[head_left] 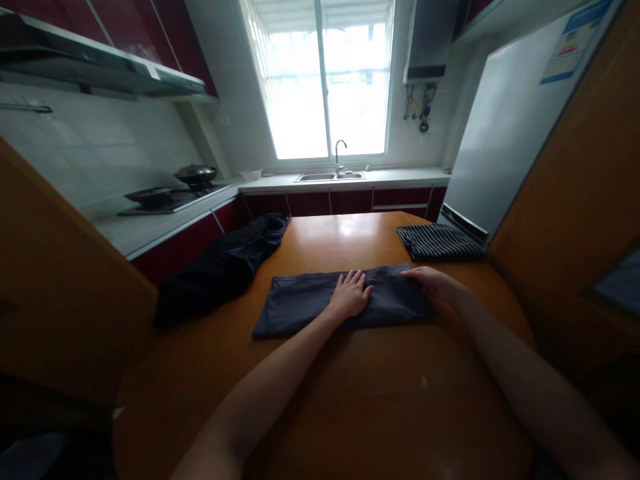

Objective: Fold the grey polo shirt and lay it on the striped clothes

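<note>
A dark grey folded garment (300, 300) lies flat as a long rectangle across the wooden table; its exact kind cannot be made out. My left hand (350, 295) rests palm down on its middle with the fingers spread. At the garment's right end, my right hand (434, 283) grips the edge, index finger stretched along the far corner; its thumb is mostly hidden. Beyond that hand, to the right, sits a folded black-and-white striped cloth (443, 242). A crumpled black garment (220, 267) lies along the table's left side, apart from both hands.
The rounded wooden table (340, 393) extends toward me. A fridge (505, 127) stands at the right, beside a brown wooden panel. Behind the table run a counter with a sink (317, 177) and a stove bearing a lidded pan (196, 175). Another wooden panel (60, 267) borders the left.
</note>
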### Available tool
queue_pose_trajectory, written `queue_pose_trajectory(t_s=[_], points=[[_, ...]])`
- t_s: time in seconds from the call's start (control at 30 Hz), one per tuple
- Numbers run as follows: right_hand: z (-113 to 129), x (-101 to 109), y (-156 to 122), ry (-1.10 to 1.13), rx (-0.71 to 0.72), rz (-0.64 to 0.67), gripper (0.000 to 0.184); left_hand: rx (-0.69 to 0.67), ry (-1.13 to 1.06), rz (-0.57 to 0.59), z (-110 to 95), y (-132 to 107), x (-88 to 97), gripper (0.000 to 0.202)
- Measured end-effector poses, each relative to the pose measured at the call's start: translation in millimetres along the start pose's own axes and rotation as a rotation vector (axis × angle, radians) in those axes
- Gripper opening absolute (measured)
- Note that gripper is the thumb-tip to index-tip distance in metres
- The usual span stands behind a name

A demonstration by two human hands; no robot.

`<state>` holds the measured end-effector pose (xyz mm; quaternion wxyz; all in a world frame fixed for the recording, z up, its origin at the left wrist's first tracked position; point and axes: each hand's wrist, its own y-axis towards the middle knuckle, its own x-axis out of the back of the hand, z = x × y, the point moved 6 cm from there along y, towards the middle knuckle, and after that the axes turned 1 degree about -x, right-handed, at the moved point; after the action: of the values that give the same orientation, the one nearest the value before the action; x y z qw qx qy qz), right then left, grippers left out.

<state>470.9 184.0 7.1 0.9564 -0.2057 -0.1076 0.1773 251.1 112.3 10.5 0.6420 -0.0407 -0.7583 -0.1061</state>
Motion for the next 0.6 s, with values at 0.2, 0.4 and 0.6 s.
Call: queue_pose_trajectory(t_s=[0.2,0.4,0.6], points=[[-2,-7,-2,0.034,-0.005,-0.034,0.020,-0.008,-0.003,-0.010,0,2,-2.4,0.064],[-9,-8,-1,0.163,-0.152,-0.023,0.017,0.029,-0.043,0.045,4,1,2.4,0.062],[-4,-9,-5,0.296,-0.226,-0.020,0.012,0.074,-0.081,0.136,23,-7,10.4,0.066]])
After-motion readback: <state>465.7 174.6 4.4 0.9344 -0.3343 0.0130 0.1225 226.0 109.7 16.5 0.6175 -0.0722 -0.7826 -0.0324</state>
